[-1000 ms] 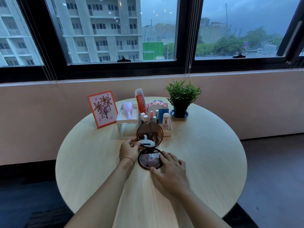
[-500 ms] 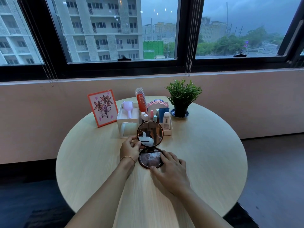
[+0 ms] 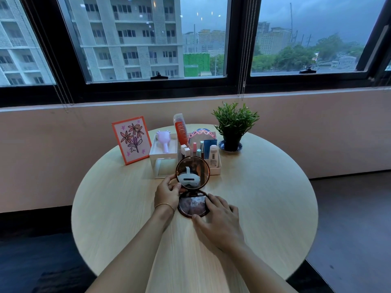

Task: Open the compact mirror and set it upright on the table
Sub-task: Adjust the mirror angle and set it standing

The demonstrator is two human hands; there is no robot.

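A round brown compact mirror point(image 3: 192, 173) stands open in the middle of the round wooden table point(image 3: 264, 204). Its lid is upright and faces me, reflecting a white headset. Its base lies flat on the table. My left hand point(image 3: 167, 192) pinches the lid's lower left edge near the hinge. My right hand point(image 3: 218, 220) rests on the table with its fingers on the right and front rim of the base, holding it down.
Just behind the mirror sits a white organiser point(image 3: 161, 154) with a lilac brush, combs, a hand mirror and several cosmetics. An orange-framed flower picture point(image 3: 132, 140) stands at the back left, a small potted plant point(image 3: 233, 125) at the back right. Windows and a wall lie beyond.
The lid has tipped a little more upright under my left fingers. Both hands stay in nearly the same spots on the compact.
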